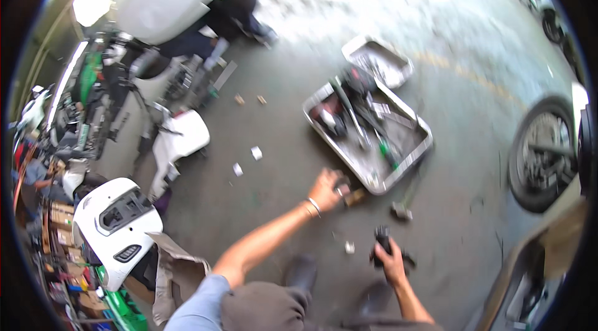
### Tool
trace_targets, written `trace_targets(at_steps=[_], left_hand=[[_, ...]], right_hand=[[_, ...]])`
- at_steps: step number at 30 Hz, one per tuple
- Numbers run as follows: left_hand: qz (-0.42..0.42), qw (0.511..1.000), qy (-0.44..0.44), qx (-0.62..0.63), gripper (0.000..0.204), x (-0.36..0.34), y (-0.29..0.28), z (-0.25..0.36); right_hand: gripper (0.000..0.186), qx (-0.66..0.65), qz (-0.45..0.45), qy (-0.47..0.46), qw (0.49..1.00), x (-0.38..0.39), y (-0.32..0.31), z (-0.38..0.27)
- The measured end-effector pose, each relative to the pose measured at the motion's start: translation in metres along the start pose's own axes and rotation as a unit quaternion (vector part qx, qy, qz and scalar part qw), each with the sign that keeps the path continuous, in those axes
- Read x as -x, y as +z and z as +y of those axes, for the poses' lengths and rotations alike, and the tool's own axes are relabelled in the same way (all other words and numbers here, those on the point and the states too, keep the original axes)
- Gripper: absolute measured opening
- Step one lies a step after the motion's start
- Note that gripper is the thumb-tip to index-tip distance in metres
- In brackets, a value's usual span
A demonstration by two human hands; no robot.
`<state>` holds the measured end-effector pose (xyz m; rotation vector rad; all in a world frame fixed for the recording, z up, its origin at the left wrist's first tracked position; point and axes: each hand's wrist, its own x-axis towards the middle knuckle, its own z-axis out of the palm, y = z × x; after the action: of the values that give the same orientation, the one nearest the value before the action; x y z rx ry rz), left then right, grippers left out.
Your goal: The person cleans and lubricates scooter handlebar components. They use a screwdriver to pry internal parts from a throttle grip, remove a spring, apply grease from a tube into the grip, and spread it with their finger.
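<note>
My left hand (328, 189) reaches down to the concrete floor by the near corner of a metal tool tray (416, 151). Its fingers are curled around a small metallic part; a small brown block (355, 197) lies just to its right. My right hand (391, 259) is lower and nearer to me, closed on a dark tool (382, 239) whose top sticks out above the fist. The picture is blurred, so the small things cannot be named exactly.
The tray holds several tools, and a smaller empty tray (380, 60) lies behind it. A motorcycle wheel (543, 155) stands at the right. White scooter body panels (118, 222) and a stripped scooter (106, 94) lie left. Another person (224, 16) crouches at the back.
</note>
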<state>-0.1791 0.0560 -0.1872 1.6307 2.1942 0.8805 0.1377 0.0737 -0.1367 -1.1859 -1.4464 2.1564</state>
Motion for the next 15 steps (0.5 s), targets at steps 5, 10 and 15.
trace_targets(at_steps=[5,10,15], left_hand=[[-0.032,0.995,-0.089,0.017,0.033,0.012,-0.007,0.005],[0.108,0.927,-0.360,0.000,0.035,0.084,-0.127,0.013],[0.142,0.782,-0.596,0.111,0.044,0.200,-0.265,0.136]], right_hand=[[0.043,0.164,-0.029,0.034,0.985,0.008,-0.015,-0.009],[0.057,0.408,0.001,0.025,0.912,-0.005,-0.099,-0.009],[0.059,0.281,0.269,0.357,0.849,0.098,-0.108,-0.146]])
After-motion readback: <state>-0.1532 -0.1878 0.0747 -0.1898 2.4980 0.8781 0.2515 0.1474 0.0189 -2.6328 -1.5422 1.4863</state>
